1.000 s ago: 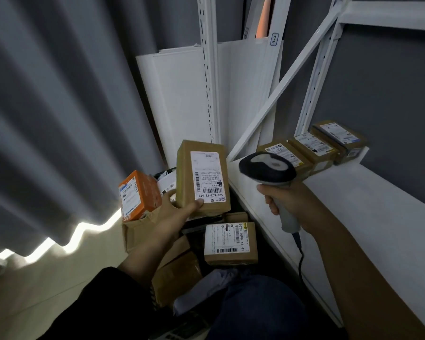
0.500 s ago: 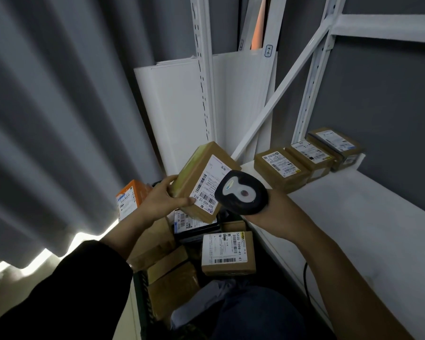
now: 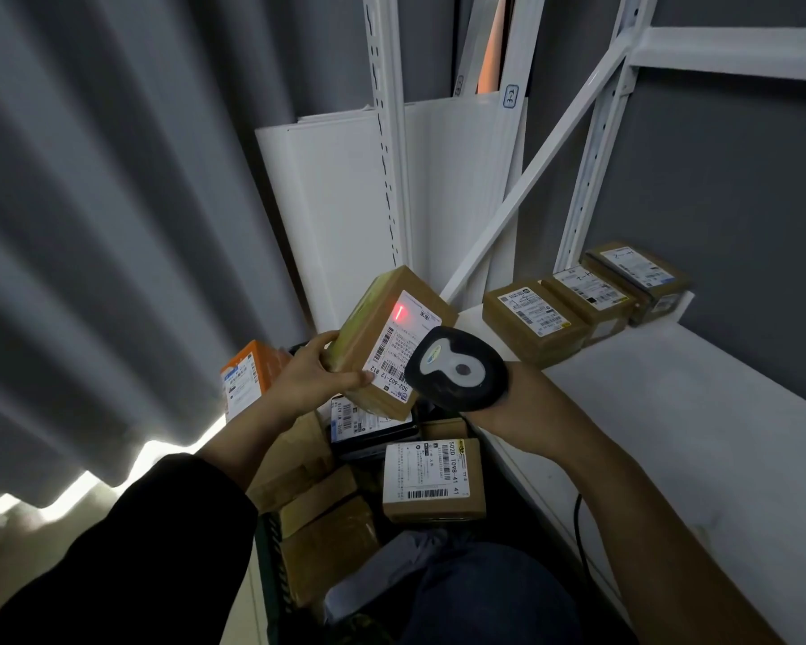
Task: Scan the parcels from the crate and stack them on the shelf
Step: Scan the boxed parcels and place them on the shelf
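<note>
My left hand [image 3: 315, 379] grips a brown cardboard parcel [image 3: 387, 342] by its lower left edge and holds it tilted above the crate [image 3: 271, 556]. Its white label faces up and carries a red scanner light. My right hand [image 3: 513, 402] holds a black barcode scanner [image 3: 457, 374], whose head sits just right of the label. The crate below holds several more parcels, among them a labelled brown one [image 3: 431, 481] and an orange one [image 3: 247, 374]. Three brown parcels [image 3: 529, 321] stand in a row at the far end of the white shelf [image 3: 699, 425].
White shelf posts [image 3: 389, 132] and a diagonal brace [image 3: 536, 179] rise behind the parcel. White boards [image 3: 331, 211] lean against the wall. A grey curtain [image 3: 112, 225] hangs on the left. The scanner cable [image 3: 578, 519] drops along the shelf's front edge.
The parcel went from upright to tilted with its label toward the scanner. My right hand brought the scanner left up to the label, and a red light now shows on it.
</note>
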